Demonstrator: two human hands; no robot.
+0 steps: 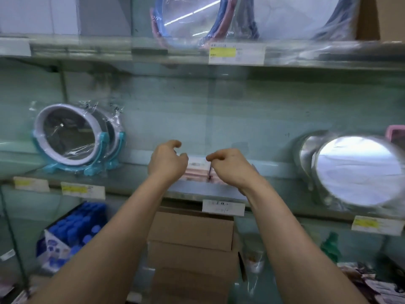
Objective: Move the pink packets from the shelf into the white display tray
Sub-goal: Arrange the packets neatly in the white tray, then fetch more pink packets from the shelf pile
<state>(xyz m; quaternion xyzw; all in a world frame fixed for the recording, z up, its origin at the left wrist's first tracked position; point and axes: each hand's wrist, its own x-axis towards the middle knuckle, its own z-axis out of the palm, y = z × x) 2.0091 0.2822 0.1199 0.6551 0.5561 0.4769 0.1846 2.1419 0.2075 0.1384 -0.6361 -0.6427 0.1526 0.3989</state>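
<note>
I stand at a pale green shop shelf [135,172] with a back wall of the same worn green, and the view is somewhat blurred. The stack of flat pink packets with a white top face [197,170] lies at the middle of this shelf, a little back from its front edge. My left hand [167,160] hangs over the stack's left end and my right hand [228,167] over its right end. The fingers of both are curled downward, and I cannot tell whether either one grips a packet or only hovers at it. Toward the left end of the shelf stands a round mirror with a white rim and teal plastic stand, wrapped in clear film [65,137], with a second like it just behind. Near the right end a round silver-framed mirror [355,172] leans upright. White and yellow price labels [82,190] are fixed along the front edge. On the shelf above sits a blue and pink rimmed mirror in clear film [186,20]. Below, plain brown cardboard boxes [190,229] are stacked under the middle, and blue-capped bottles [79,224] crowd the lower left.
</note>
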